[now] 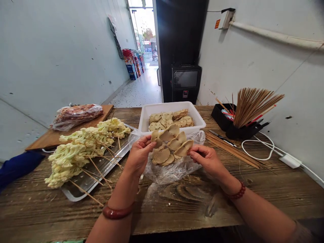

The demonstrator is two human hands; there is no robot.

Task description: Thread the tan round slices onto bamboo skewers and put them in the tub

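Note:
Several thin, round beige slices [174, 136], overlapping one another, are held up between my two hands. My left hand [140, 152] pinches the left end of this bunch between thumb and fingers. At the lower right, my right hand [209, 160] grips the edge of a slice with thumb and forefinger; whether a skewer is there too I cannot tell. More loose beige slices [162, 156] lie just below on a clear plastic bag [164, 174]. Behind my hands a white plastic tub [172, 105] contains similar slices threaded on skewers [160, 118].
Skewered cauliflower [83, 145] lies on a metal tray [73, 195] at left. Bagged meat [78, 114] rests on a wooden board [106, 113]. At right are loose bamboo skewers [233, 152], a black holder [238, 131] with upright skewers [253, 104], and a white adapter [290, 161].

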